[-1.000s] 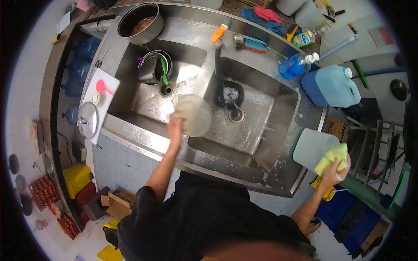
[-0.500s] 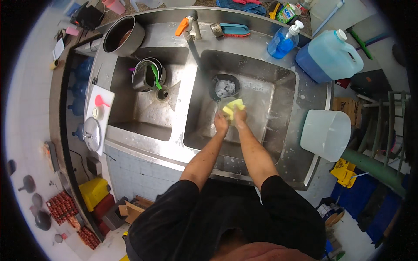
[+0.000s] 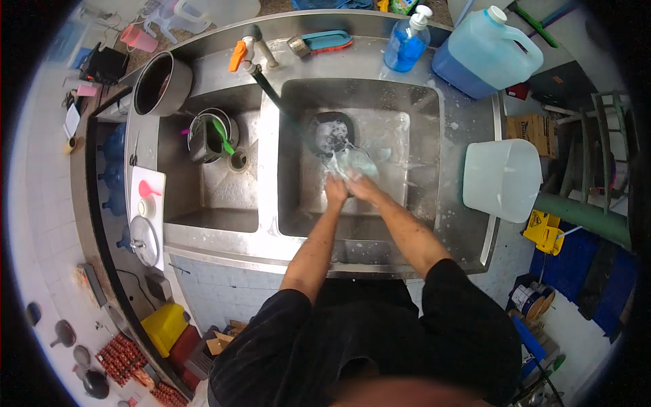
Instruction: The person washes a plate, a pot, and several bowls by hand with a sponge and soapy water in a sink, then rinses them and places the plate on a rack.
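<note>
Over the right basin [image 3: 426, 176] of a steel sink, both hands hold a pale translucent piece, seemingly a plastic container or lid, splashed with water. My left hand [image 3: 336, 190] grips its near-left edge, and my right hand [image 3: 363, 188] is closed at its near-right edge. Blur and splashing hide the exact shape of the translucent piece [image 3: 357, 163]. Just beyond it, a dark bowl [image 3: 322, 124] with foamy water sits in the basin. A dark hose [image 3: 268, 87] runs from the tap with the orange handle [image 3: 237, 55] toward the bowl.
The left basin [image 3: 220, 192] holds a metal pot with a green utensil [image 3: 222, 134]. A large pot [image 3: 163, 85] stands behind it. Along the back are a blue-handled brush [image 3: 327, 41], a blue soap pump bottle [image 3: 405, 49] and a big jug [image 3: 475, 57]. A translucent tub [image 3: 502, 180] stands at right.
The yellow sponge that was in my hands no longer shows. The translucent piece is now under splashing water. My view has shifted, so the sink appears farther left.
</note>
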The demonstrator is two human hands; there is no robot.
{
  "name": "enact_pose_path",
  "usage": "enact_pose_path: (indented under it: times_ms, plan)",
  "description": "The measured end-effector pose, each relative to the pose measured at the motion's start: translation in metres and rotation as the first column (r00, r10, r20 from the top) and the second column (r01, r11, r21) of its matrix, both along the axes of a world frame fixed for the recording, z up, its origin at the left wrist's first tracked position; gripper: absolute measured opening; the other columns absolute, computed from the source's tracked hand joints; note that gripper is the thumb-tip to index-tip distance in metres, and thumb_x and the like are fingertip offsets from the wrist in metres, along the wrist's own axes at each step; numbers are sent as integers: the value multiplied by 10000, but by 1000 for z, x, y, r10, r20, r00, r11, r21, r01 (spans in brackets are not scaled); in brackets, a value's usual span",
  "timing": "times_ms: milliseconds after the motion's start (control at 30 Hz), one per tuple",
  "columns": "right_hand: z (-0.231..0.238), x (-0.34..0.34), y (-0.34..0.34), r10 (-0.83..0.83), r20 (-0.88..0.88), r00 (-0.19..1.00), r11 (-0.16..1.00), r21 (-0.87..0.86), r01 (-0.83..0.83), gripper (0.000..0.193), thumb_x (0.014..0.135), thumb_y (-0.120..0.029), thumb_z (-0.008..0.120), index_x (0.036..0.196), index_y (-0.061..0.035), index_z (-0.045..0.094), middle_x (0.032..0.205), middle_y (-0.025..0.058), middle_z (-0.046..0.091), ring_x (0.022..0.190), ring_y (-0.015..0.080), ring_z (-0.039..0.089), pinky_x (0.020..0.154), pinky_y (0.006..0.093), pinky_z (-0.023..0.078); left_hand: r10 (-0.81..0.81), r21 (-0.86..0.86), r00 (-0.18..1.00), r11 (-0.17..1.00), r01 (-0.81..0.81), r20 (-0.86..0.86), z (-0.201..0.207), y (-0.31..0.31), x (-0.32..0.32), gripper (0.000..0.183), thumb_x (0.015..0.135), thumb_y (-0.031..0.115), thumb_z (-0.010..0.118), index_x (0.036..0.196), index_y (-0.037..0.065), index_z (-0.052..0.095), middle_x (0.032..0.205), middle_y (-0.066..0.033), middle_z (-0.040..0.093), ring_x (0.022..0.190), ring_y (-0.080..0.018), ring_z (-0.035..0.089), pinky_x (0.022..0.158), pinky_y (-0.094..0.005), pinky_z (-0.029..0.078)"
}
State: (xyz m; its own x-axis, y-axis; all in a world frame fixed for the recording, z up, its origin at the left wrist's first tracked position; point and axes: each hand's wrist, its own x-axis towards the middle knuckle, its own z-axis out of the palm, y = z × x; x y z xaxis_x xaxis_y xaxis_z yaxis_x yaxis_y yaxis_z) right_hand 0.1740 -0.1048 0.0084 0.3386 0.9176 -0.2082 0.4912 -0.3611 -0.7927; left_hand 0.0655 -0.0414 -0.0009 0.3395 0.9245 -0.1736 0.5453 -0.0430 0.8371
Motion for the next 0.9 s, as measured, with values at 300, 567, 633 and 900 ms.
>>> enact_pose_path:
  times_ms: [300, 567, 633, 900]
  plan:
    - [46, -4, -6, -121, 144, 982, 987, 120, 104, 420, 787, -137, 584, 1181, -2, 530, 1203, 283, 504, 1074, 458, 515, 962, 485, 412, -218, -173, 969, 956, 236, 116, 17, -11, -7, 368, 962, 245, 362, 1179, 15, 550, 1127, -229, 597, 1075, -368, 563, 927, -394, 427]
    - [95, 43, -6, 52, -21, 998, 739, -672, -52, 555, 819, -441, 577, 1243, -85, 553, 1303, 218, 488, 1190, 365, 494, 973, 426, 426, -51, -78, 996, 995, 56, 70, 31, 10, 15, 359, 939, 241, 398, 1091, -27, 582, 1025, -229, 625, 1040, -389, 563, 901, -421, 433]
    - [95, 27, -14, -108, -213, 971, 918, -395, 16, 563, 790, -414, 614, 1234, -74, 555, 1276, 219, 508, 1172, 359, 509, 967, 408, 430, -184, -52, 983, 981, 185, 23, 38, 25, 26, 356, 930, 251, 419, 1082, -28, 580, 1017, -228, 620, 1015, -398, 569, 899, -418, 437]
    - [118, 50, -47, -173, -356, 918, 978, -175, 116, 545, 673, -80, 742, 1173, 2, 542, 1033, 122, 640, 984, 249, 607, 865, 352, 482, -317, -873, 946, 443, 203, 59, 110, 59, 61, 729, 828, 672, 448, 1308, 123, 461, 1225, -214, 520, 1091, -360, 532, 764, -600, 489]
